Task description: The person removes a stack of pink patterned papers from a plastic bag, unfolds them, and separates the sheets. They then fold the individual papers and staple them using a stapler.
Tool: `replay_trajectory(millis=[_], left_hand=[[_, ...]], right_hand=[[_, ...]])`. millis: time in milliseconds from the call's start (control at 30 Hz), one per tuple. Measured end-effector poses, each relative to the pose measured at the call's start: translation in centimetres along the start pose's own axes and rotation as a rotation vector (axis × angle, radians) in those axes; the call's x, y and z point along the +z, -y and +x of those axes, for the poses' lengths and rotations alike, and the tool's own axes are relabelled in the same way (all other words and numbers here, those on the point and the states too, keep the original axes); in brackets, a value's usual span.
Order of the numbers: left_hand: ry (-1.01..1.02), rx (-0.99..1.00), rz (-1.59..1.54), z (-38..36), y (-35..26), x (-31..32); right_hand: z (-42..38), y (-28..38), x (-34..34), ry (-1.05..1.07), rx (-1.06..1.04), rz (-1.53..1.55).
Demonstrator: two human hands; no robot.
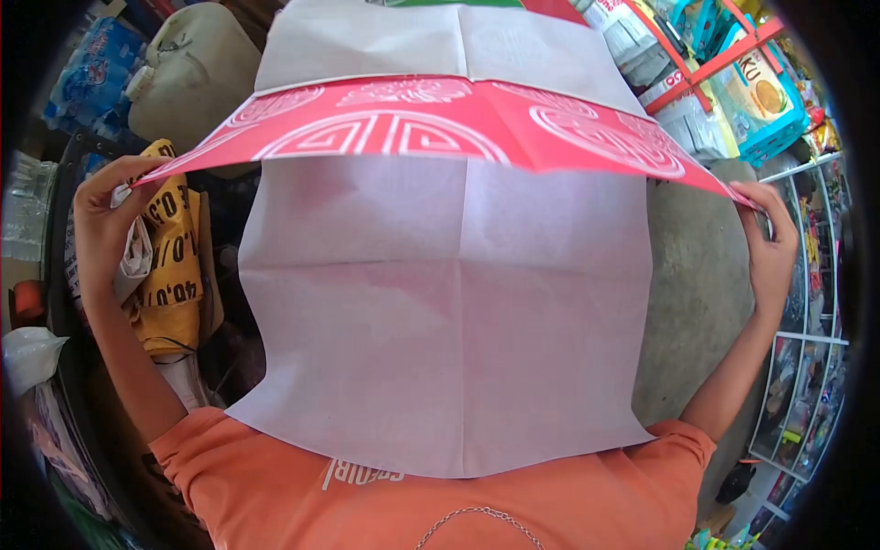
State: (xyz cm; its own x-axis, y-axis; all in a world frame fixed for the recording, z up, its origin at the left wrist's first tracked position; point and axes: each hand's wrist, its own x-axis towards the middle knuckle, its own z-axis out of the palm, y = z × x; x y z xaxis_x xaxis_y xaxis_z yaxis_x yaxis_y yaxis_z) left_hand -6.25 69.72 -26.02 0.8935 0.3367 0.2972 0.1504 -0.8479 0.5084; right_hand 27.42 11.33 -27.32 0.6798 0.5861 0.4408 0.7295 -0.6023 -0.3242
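A large sheet of wrapping paper (367, 312) stretches across the view in front of my orange shirt. Its pale back faces me, with fold creases down and across it. Along a fold near the top, its red side with white round patterns shows as a band (394, 119). My left hand (108, 215) pinches the left end of that band between thumb and fingers. At the right end, my right hand (770, 234) is closed on the paper's edge in the same way. Both arms are spread wide, keeping the band taut.
Left of the sheet are a whitish plastic jug (197, 78), blue-wrapped bottles (96, 73) and a yellow printed bag (172, 266). A red rack (733, 55) holds packaged goods at upper right. White wire shelving (797, 339) stands along the right over a concrete floor (692, 293).
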Motion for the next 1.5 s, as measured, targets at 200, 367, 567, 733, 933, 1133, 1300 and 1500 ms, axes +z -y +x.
replay_trajectory(millis=[200,367,567,733,933,1133,1300,1500], left_hand=[[-0.161,-0.069,-0.165,0.0,0.0,-3.3],[-0.312,-0.112,-0.2,3.8,-0.6,-1.6],[-0.291,-0.01,-0.284,10.0,2.4,0.2],[-0.238,0.022,-0.302,15.8,5.0,0.9],[-0.324,-0.049,-0.282,21.5,2.0,4.6],[-0.594,0.299,0.542,21.9,1.3,10.5],[-0.098,0.565,0.477,17.8,-3.7,15.5],[0.176,0.698,0.513,15.9,-2.4,20.6]], right_hand=[[-0.1,-4.2,-3.5,-0.111,0.115,0.363],[4.6,-4.1,-3.4,-0.162,0.143,0.379],[12.8,-5.0,-0.1,-0.142,-0.012,0.561],[19.6,-7.9,3.4,-0.111,0.011,0.623],[27.3,-12.0,8.2,-0.195,0.149,0.354],[25.2,-2.3,14.0,-0.923,-0.618,-0.687],[19.2,0.9,18.1,0.137,-0.45,-0.024],[15.0,2.3,21.4,0.435,-0.321,0.115]])
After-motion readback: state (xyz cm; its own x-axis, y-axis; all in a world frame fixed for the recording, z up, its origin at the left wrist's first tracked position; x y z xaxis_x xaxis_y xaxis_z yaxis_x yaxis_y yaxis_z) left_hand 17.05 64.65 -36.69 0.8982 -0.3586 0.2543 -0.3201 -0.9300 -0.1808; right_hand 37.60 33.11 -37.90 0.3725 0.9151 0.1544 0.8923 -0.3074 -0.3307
